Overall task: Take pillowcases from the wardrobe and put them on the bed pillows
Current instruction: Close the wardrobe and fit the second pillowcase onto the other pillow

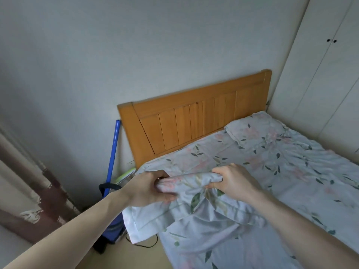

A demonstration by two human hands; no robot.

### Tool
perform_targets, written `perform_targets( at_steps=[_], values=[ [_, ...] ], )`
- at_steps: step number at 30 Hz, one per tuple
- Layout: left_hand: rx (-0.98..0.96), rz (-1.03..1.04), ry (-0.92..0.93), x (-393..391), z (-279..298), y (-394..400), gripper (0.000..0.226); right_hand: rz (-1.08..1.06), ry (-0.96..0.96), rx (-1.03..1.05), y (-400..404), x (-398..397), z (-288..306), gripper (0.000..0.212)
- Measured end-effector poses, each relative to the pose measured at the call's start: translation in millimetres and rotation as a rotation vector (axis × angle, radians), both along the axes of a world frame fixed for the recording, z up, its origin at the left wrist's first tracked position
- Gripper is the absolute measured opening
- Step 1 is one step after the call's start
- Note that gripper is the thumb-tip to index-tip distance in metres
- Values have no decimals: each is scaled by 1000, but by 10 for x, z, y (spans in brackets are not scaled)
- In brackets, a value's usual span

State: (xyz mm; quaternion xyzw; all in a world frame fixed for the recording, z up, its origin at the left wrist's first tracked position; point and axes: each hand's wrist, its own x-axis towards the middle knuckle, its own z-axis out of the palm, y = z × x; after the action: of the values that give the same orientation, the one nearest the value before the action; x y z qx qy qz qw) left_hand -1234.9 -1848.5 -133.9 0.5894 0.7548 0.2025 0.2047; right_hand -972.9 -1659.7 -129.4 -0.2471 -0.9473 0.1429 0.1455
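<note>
The floral pillowcase (196, 199) sits at lower centre, bunched over a pillow at the bed's near corner. The left hand (153, 188) and right hand (232, 179) each clutch its gathered upper edge. Likely mid-fitting; next, draw the fabric fully along. A second pillow (256, 131) lies cased by the headboard (194, 117).

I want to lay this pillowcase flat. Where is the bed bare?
Free: the sheet between the headboard and both hands, left, right; also the stretch right of the right hand. Crowded: the far corner under the pillow, and the near edge under the pillowcase.
</note>
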Motion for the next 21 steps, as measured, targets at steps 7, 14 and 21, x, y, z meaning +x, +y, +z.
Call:
perform_targets(
  at_steps=[7, 14, 21],
  values=[
    [-122, -26, -91, -1128, -296, 817, 71, -136, -61, -55, 800, -868, -106, 55],
    [-118, -261, 65, -2214, -534, 1831, 52, -165, -183, -102, 1558, -1979, -242, 35],
    [-49, -372, 68, -2745, -630, 2637, 37, -332, -43, -193, 2231, -2648, -456, 27]
  ],
)
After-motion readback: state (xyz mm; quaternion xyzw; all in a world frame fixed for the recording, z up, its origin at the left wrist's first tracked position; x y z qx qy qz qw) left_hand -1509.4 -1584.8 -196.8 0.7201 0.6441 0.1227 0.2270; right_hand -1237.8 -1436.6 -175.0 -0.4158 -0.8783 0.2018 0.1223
